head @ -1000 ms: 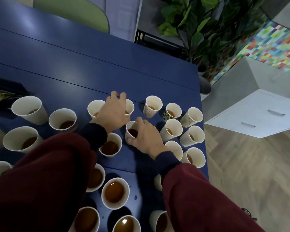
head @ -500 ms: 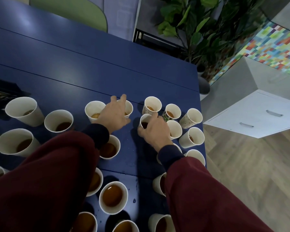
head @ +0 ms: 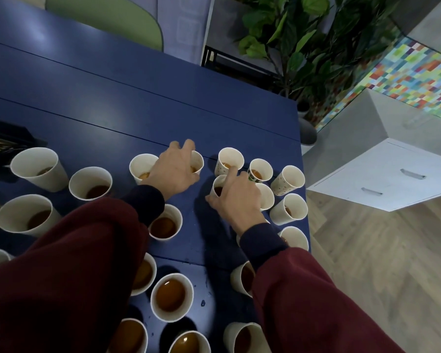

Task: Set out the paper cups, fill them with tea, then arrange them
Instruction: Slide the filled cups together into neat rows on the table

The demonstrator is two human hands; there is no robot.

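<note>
Several white paper cups with brown tea stand across the dark blue table [head: 143, 103]. My left hand [head: 175, 171] lies over a cup [head: 197, 161] in the back row, fingers curled round its rim. My right hand [head: 236, 197] grips a small cup of tea [head: 218, 187] from above, thumb on its near side. This cup stands just in front of another back-row cup [head: 229, 160] and left of a cluster of cups near the table's right edge [head: 288, 208]. Both forearms in dark red sleeves hide some cups.
A dark box [head: 3, 141] lies at the far left of the table. Beyond the right table edge are a white drawer cabinet [head: 382, 174], a wooden floor and a potted plant [head: 303, 42]. A green chair back [head: 107, 19] stands behind the table.
My right hand has carried its small cup away from me and to the right, up against the back row. My left hand has stayed on its back-row cup.
</note>
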